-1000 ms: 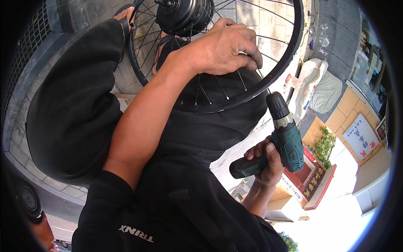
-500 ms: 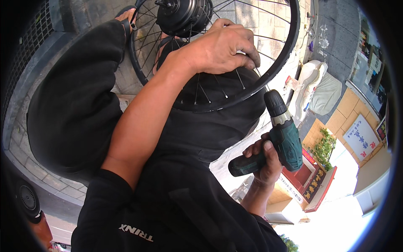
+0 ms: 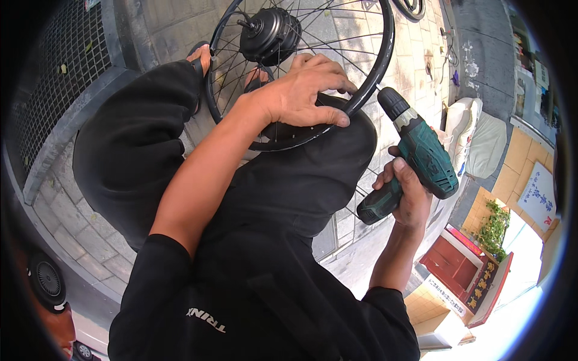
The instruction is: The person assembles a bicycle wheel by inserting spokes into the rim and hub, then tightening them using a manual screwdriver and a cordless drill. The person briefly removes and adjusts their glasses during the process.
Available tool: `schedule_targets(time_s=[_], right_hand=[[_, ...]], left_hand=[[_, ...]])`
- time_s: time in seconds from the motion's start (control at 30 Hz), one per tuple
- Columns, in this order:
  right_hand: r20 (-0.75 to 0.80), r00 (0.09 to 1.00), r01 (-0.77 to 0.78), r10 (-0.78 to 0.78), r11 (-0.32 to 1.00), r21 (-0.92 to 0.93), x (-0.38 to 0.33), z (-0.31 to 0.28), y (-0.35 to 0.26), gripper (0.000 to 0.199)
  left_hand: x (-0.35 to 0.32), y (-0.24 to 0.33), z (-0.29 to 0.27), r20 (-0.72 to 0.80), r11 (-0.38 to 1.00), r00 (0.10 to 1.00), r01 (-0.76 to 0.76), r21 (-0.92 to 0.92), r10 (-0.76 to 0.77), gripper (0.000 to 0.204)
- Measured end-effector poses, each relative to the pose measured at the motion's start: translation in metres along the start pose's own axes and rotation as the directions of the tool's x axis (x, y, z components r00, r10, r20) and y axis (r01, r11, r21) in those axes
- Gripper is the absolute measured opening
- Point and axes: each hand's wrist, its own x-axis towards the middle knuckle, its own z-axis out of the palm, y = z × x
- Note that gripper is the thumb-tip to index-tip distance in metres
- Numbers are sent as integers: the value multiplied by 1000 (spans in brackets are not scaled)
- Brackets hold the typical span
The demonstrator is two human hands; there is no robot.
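Note:
A spoked wheel (image 3: 385, 45) with a black rim and a black hub motor (image 3: 271, 36) leans across my lap, its near edge against my dark trouser leg. My left hand (image 3: 310, 93) grips the rim from inside, thumb on the nearer stretch and fingers farther up; spokes run beneath the hand. In my right hand (image 3: 409, 189) is a green and black cordless drill (image 3: 424, 156), held by its handle. The drill's black chuck (image 3: 392, 103) points up and left, and its short bit meets or nearly meets the rim's outer side; actual contact is unclear.
Part of another wheel or tyre (image 3: 412, 7) lies on the paving at the top. Pale sacks (image 3: 463, 129) rest to the right of the drill. A metal floor grate (image 3: 66, 66) with a raised kerb lies left. A parked vehicle's wheel (image 3: 47, 280) shows at lower left.
The drill has come up and its bit now reaches the rim. My left hand has shifted from over the spokes onto the rim, and the wheel sits a little differently in view.

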Motion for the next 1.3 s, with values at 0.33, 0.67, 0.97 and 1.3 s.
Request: schedule_targets(time_s=[0.33,0.67,0.97,1.3], right_hand=[[194,977,100,-94,995,-20,18,-9,-40,34],[200,979,56,-38,995,-81,-28,-50,-34,29],[229,964,219,-132,884,-414,-28,-68,-16,18],[396,847,532,-355,560,-635,-34,-106,11,25]], left_hand=[[21,56,-9,-222,965,975,82,249,-25,41],[11,69,5,-192,978,968,184,102,-162,49],[4,66,42,-40,983,990,138,118,-134,50],[8,65,48,26,983,986,165,-75,-164,39]])
